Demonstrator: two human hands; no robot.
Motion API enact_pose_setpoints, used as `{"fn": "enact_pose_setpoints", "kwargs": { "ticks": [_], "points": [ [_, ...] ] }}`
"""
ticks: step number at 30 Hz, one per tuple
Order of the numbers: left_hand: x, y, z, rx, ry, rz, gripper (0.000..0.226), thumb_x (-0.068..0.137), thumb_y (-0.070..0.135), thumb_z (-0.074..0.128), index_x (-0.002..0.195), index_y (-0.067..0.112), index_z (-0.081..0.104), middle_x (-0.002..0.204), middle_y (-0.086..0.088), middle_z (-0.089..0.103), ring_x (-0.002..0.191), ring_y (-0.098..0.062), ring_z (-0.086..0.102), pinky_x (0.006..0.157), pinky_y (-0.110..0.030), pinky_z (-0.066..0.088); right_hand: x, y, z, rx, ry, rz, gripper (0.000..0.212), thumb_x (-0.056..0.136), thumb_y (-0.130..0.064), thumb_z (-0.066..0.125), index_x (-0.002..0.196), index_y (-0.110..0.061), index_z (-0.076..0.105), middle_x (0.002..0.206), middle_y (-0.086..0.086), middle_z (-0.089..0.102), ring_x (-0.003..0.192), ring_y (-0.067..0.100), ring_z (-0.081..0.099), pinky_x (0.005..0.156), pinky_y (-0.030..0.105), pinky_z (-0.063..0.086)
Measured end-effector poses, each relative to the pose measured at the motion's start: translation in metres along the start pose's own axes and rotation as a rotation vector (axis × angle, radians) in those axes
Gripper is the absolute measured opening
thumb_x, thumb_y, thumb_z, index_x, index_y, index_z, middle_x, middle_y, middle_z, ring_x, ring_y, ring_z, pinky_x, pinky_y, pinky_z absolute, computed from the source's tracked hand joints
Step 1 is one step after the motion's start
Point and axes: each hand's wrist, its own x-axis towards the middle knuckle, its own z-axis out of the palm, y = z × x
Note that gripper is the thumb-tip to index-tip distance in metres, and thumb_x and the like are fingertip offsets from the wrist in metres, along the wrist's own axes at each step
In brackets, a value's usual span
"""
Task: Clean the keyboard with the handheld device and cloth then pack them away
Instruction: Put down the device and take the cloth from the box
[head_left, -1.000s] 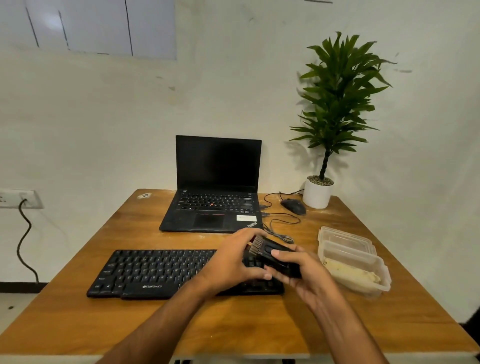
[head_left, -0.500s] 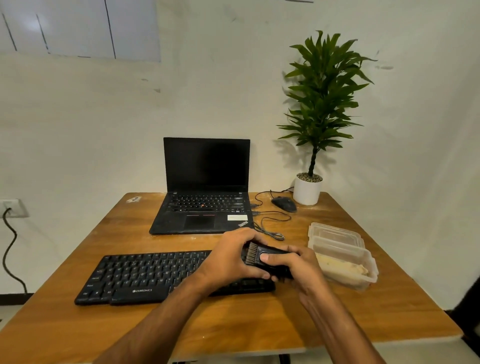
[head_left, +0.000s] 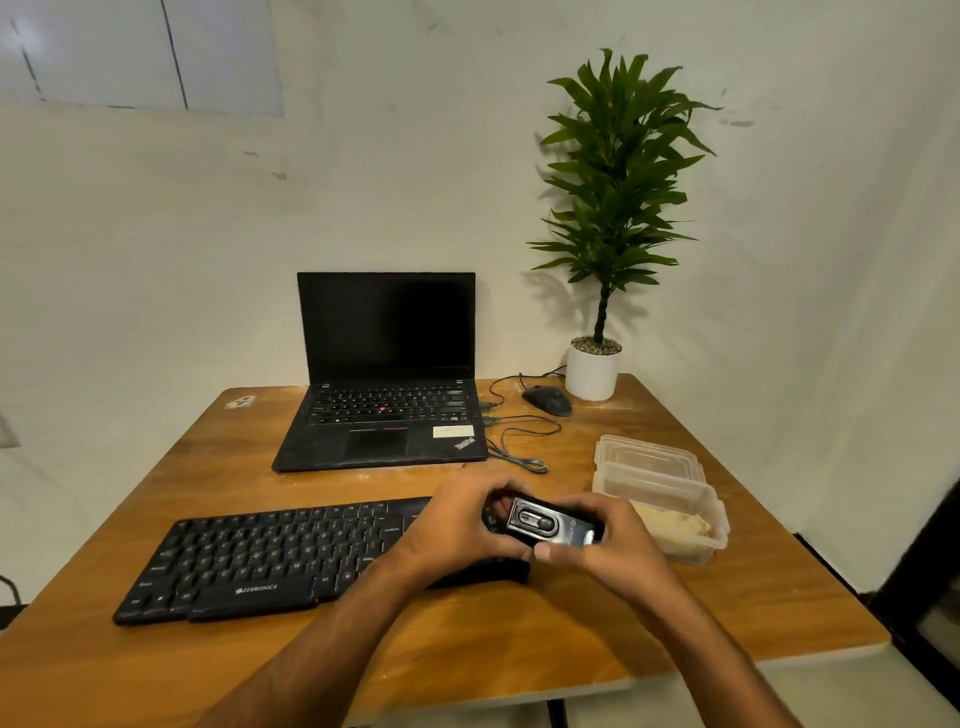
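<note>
Both my left hand and right hand curled around the handheld device, gripping it just above the right end of the keyboard near the desk's front edge, while the cloth lay in the container by the right edge.

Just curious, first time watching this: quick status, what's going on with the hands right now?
Left hand and right hand both grip the handheld device above the keyboard. Cloth sits in the plastic container. Nothing in the way.

Two bare forearms, left hand, right hand (no sleeves, no rings)
</note>
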Motion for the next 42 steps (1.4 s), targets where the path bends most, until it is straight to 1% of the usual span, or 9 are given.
{"fn": "enact_pose_setpoints", "kwargs": {
  "ticks": [3,7,16,23,28,30,35,38,42],
  "points": [
    [0.01,-0.002,0.022,0.02,-0.042,-0.018,0.054,0.069,0.037,0.095,0.117,0.029,0.071,0.112,0.019,0.065,0.105,-0.001,0.06,0.091,-0.027,0.056,-0.007,0.017,-0.017,-0.329,0.035,-0.072,0.062,0.064,-0.019,0.092,0.12,-0.029,0.068,0.107,-0.016,0.065,0.098,-0.001,0.061,0.079,0.011,0.05],
    [0.023,0.002,0.056,-0.004,-0.142,-0.043,0.055,0.073,0.03,0.092,0.123,0.029,0.069,0.118,0.017,0.061,0.108,-0.003,0.06,0.096,-0.029,0.056,-0.017,0.04,-0.031,-0.56,0.165,-0.041,0.072,0.063,-0.034,0.092,0.13,-0.031,0.066,0.11,-0.016,0.058,0.106,0.007,0.056,0.095,0.03,0.053],
    [0.031,0.002,0.103,0.029,-0.232,-0.091,0.057,0.079,0.037,0.087,0.131,0.033,0.064,0.116,0.019,0.062,0.105,0.002,0.055,0.09,-0.018,0.049,-0.029,0.065,-0.045,-0.672,0.216,0.034,0.047,0.07,-0.039,0.085,0.116,-0.033,0.073,0.11,-0.012,0.07,0.11,0.009,0.061,0.09,0.021,0.05],
    [0.033,0.001,0.098,0.073,-0.249,-0.088,0.063,0.079,0.041,0.086,0.136,0.032,0.061,0.122,0.019,0.062,0.107,0.005,0.054,0.092,-0.014,0.045,-0.03,0.071,-0.051,-0.695,0.247,-0.017,0.052,0.071,-0.055,0.081,0.117,-0.032,0.071,0.114,-0.013,0.067,0.112,0.008,0.058,0.094,0.024,0.049],
    [0.044,0.013,0.077,0.123,-0.202,-0.059,0.044,0.09,0.042,0.077,0.13,0.032,0.064,0.121,0.019,0.063,0.104,0.006,0.056,0.091,-0.016,0.048,-0.026,0.05,-0.08,-0.573,0.443,-0.117,0.033,0.083,-0.03,0.081,0.115,-0.021,0.074,0.109,-0.005,0.073,0.095,0.005,0.064,0.077,0.013,0.05],
    [0.056,0.022,0.071,0.135,-0.139,-0.026,0.037,0.093,0.036,0.076,0.128,0.028,0.067,0.121,0.016,0.066,0.103,0.005,0.058,0.09,-0.014,0.05,-0.012,0.042,-0.094,-0.597,0.488,-0.123,0.028,0.086,-0.023,0.08,0.113,-0.018,0.076,0.107,-0.001,0.075,0.095,0.01,0.069,0.076,0.015,0.051],
    [0.099,0.042,0.089,0.235,-0.15,0.035,0.033,0.097,0.029,0.072,0.128,0.02,0.069,0.123,0.006,0.071,0.107,-0.003,0.062,0.095,-0.023,0.054,0.045,0.04,-0.117,-0.825,0.305,-0.013,0.025,0.089,-0.012,0.074,0.112,-0.02,0.078,0.112,0.002,0.075,0.1,0.015,0.069,0.089,0.027,0.055],
    [0.124,0.047,0.108,0.34,-0.236,-0.002,0.034,0.098,0.024,0.069,0.131,0.018,0.067,0.129,-0.001,0.068,0.117,-0.016,0.063,0.099,-0.036,0.055,0.063,0.046,-0.116,-0.905,0.204,-0.03,0.023,0.09,-0.008,0.071,0.108,-0.019,0.078,0.108,0.003,0.074,0.092,0.014,0.069,0.081,0.025,0.057],
    [0.141,0.051,0.124,0.537,-0.349,-0.065,0.024,0.099,0.012,0.064,0.122,0.011,0.068,0.123,-0.011,0.068,0.11,-0.024,0.064,0.091,-0.037,0.056,0.076,0.06,-0.105,-0.978,0.113,0.035,0.012,0.089,-0.015,0.073,0.101,-0.017,0.076,0.088,0.0,0.07,0.074,0.011,0.062,0.071,0.024,0.055]
  ]
}}
